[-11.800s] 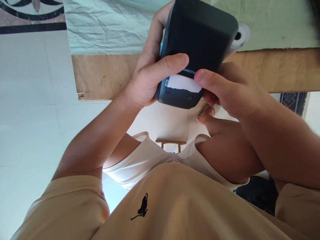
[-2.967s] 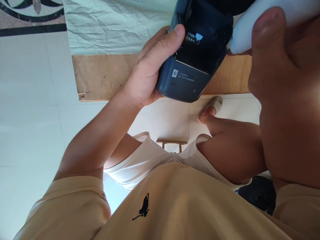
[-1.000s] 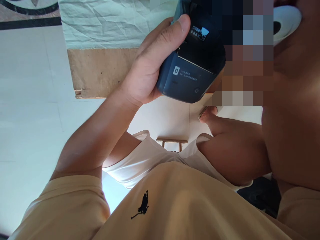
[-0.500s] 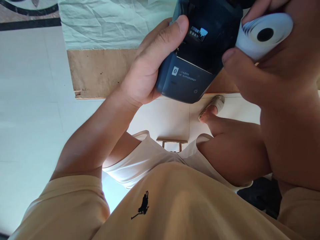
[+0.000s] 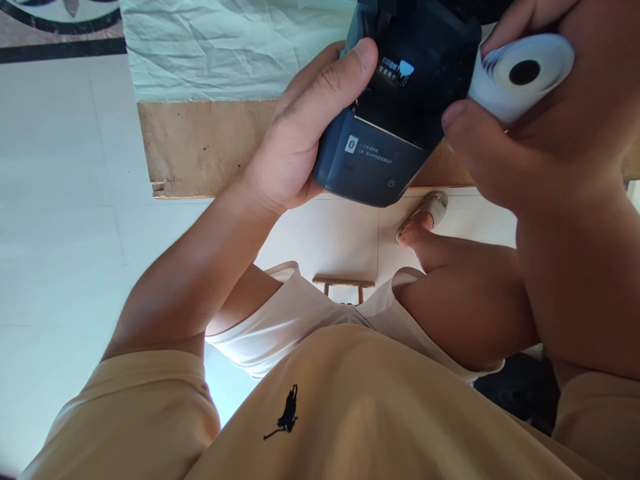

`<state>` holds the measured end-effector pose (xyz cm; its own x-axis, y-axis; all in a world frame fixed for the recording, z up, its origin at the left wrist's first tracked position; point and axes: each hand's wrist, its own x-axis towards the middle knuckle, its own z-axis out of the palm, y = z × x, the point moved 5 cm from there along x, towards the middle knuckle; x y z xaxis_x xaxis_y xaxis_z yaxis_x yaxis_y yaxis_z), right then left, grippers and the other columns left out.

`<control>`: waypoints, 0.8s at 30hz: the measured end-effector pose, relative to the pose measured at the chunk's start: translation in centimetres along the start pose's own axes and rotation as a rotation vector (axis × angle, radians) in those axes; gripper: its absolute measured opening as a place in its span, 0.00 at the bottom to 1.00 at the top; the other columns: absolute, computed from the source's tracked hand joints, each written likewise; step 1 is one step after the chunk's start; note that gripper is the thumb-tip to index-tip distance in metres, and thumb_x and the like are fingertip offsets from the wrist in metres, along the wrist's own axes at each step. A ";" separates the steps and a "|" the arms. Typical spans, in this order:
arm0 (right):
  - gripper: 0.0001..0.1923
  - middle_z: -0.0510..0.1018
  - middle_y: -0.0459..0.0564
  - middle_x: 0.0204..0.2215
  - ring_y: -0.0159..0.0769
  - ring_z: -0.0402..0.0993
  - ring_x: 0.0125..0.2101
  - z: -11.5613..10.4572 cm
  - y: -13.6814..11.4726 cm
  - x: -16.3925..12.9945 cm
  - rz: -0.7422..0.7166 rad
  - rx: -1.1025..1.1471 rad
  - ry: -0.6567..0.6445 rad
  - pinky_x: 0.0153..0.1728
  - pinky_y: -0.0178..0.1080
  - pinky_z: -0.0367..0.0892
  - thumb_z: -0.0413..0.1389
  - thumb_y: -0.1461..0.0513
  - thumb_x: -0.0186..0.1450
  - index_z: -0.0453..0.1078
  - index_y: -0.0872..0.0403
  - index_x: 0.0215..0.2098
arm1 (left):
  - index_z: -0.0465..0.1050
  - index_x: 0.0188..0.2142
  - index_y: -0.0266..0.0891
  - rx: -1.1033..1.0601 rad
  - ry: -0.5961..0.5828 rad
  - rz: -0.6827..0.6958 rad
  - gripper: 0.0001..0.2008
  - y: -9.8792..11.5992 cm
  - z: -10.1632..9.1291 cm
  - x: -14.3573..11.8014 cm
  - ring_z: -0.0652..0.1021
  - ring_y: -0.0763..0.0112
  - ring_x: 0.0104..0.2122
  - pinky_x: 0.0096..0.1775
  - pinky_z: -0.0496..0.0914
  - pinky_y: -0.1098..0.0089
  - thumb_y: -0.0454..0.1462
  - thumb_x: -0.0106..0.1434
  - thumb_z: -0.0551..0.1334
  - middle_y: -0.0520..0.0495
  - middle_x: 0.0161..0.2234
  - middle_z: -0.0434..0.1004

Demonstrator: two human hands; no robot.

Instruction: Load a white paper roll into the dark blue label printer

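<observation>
My left hand (image 5: 305, 120) is wrapped round the left side of a dark label printer (image 5: 375, 160), its thumb lying over the edge. The printer's lid stands open, baring a black paper bay with a small printed sticker inside. A Bluetooth mark and a power button show on its front. At the printer's right side my right hand (image 5: 540, 140) grips a white paper roll (image 5: 505, 93) with a dark core. The roll is outside the bay; its far side is hidden by the fingers. The top of the printer runs out of the frame.
Behind the hands, a pale green cloth (image 5: 225, 53) covers a wooden table (image 5: 200, 150), whose bare front edge faces me. Below are my legs, a slippered foot (image 5: 436, 208) and a small wooden stool (image 5: 344, 283) on the pale tiled floor (image 5: 65, 233).
The paper roll and my right hand have shifted slightly left, closer to the printer. My left hand and the printer have hardly moved.
</observation>
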<state>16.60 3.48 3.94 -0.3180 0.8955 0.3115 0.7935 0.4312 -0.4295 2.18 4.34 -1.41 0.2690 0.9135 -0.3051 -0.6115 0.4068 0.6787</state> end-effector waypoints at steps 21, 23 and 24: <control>0.20 0.62 0.41 0.36 0.13 0.54 0.36 0.1 0.7 0.0 0.079 0.102 0.085 0.40 0.25 0.56 0.47 0.57 0.53 0.60 0.59 0.42 | 0.63 0.23 0.39 0.051 -0.232 0.152 0.07 0.5 0.2 -0.3 0.65 0.79 0.23 0.24 0.61 0.73 0.39 0.55 0.55 0.50 0.22 0.61; 0.20 0.62 0.41 0.36 0.11 0.54 0.35 0.1 1.1 0.1 0.080 0.137 0.100 0.39 0.24 0.56 0.49 0.58 0.53 0.59 0.59 0.42 | 0.64 0.22 0.40 0.054 -0.241 0.136 0.08 0.5 0.4 -0.5 0.65 0.79 0.23 0.24 0.61 0.74 0.39 0.56 0.54 0.50 0.22 0.61; 0.20 0.62 0.41 0.35 0.11 0.54 0.34 0.2 1.3 0.1 0.080 0.152 0.102 0.38 0.23 0.56 0.49 0.58 0.52 0.59 0.59 0.42 | 0.64 0.22 0.41 0.042 -0.228 0.122 0.08 0.6 0.5 -0.6 0.65 0.78 0.23 0.24 0.60 0.74 0.39 0.56 0.54 0.50 0.22 0.61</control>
<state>17.52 4.12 3.26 -0.1965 0.9152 0.3519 0.7245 0.3774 -0.5768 2.07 4.05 -0.49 0.3592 0.9310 -0.0643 -0.6196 0.2894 0.7296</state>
